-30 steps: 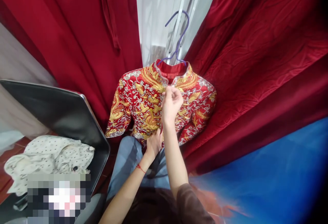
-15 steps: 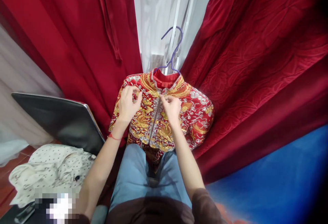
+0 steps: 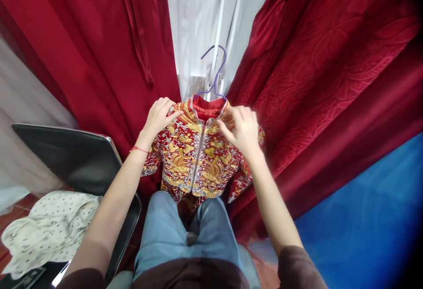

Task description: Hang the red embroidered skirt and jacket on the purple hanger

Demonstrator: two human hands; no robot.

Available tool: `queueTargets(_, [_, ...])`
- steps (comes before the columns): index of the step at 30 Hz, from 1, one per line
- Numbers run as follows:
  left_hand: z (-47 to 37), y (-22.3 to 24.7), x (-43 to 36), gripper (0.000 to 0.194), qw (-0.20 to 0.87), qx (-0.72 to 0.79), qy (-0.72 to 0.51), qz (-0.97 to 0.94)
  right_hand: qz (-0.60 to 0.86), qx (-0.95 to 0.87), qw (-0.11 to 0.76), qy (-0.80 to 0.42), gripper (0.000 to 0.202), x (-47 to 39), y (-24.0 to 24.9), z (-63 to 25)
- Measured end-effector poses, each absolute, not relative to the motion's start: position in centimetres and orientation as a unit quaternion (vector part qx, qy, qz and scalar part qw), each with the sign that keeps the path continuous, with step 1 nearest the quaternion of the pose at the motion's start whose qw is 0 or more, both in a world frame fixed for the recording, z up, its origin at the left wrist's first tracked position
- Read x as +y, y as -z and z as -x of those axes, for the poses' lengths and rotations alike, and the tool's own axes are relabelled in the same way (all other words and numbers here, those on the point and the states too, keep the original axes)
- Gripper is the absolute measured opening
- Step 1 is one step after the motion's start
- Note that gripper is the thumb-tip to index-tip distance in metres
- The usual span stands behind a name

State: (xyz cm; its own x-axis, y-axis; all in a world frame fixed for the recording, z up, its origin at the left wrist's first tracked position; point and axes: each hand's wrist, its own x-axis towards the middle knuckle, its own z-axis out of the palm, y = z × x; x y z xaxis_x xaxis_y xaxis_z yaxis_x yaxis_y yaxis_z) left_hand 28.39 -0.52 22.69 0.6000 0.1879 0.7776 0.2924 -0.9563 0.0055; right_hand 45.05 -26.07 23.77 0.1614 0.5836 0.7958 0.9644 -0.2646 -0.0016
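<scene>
A red jacket with gold and silver embroidery point(image 3: 211, 159) hangs on a purple hanger point(image 3: 216, 75) in front of my knees, its front closed up to the collar. My left hand point(image 3: 161, 115) lies over the shoulder at the left, thumb apart from the fingers. Over the other shoulder is my right hand point(image 3: 240, 128), with its thumb spread toward the collar; whether its fingertips touch the cloth is hard to see.
Red curtains point(image 3: 89, 38) fall on both sides, with white cloth between them. At the left stands a black chair point(image 3: 66, 157) with a white dotted cloth point(image 3: 53, 227). Blue material point(image 3: 363, 218) shows at the lower right.
Both hands have left the area near the collar and front and moved outward to the shoulders, and their fingers have spread. The jacket sits slightly further left and more upright in view.
</scene>
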Motion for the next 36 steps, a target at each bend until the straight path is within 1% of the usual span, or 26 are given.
queueTargets(2, [-28.4, -23.0, -1.0, 0.048, 0.067, -0.137, 0.447, 0.882, 0.752, -0.494, 0.251, 0.357, 0.066, -26.4, -24.0, -47.2])
queueTargets(3, [-28.4, -23.1, -1.4, 0.05, 0.071, -0.142, 0.461, 0.873, 0.767, -0.488, 0.241, 0.339, 0.07, -26.5, -24.1, -48.2])
queueTargets(5, [-28.4, -23.4, -2.1, 0.053, 0.076, -0.156, 0.49, 0.854, 0.784, -0.492, 0.242, 0.293, 0.066, -26.6, -24.4, -50.1])
queueTargets(8, [-28.6, -23.9, -2.3, 0.052, 0.058, -0.176, 0.517, 0.836, 0.773, -0.495, 0.316, 0.239, 0.059, -26.6, -25.2, -52.1])
queueTargets(10, [-29.0, -23.9, -1.6, 0.052, 0.025, -0.188, 0.514, 0.836, 0.749, -0.514, 0.367, 0.2, 0.059, -26.4, -25.5, -52.8])
queueTargets(13, [-29.8, -23.4, 0.0, 0.056, -0.043, -0.22, 0.478, 0.849, 0.735, -0.533, 0.39, 0.153, 0.058, -25.6, -25.0, -53.2])
queueTargets(16, [-30.2, -22.7, 0.7, 0.06, -0.074, -0.271, 0.467, 0.838, 0.755, -0.508, 0.382, 0.162, 0.057, -24.8, -24.0, -53.4])
queueTargets(22, [-29.2, -22.3, -1.3, 0.06, -0.048, -0.304, 0.481, 0.821, 0.742, -0.531, 0.386, 0.133, 0.06, -24.7, -23.5, -53.9])
queueTargets(28, [-28.5, -21.9, -3.3, 0.057, -0.033, -0.331, 0.502, 0.799, 0.746, -0.491, 0.411, 0.182, 0.058, -25.0, -23.0, -53.5])
queueTargets(36, [-28.4, -21.9, -3.2, 0.056, -0.025, -0.324, 0.502, 0.802, 0.753, -0.484, 0.403, 0.19, 0.057, -25.1, -22.9, -52.7])
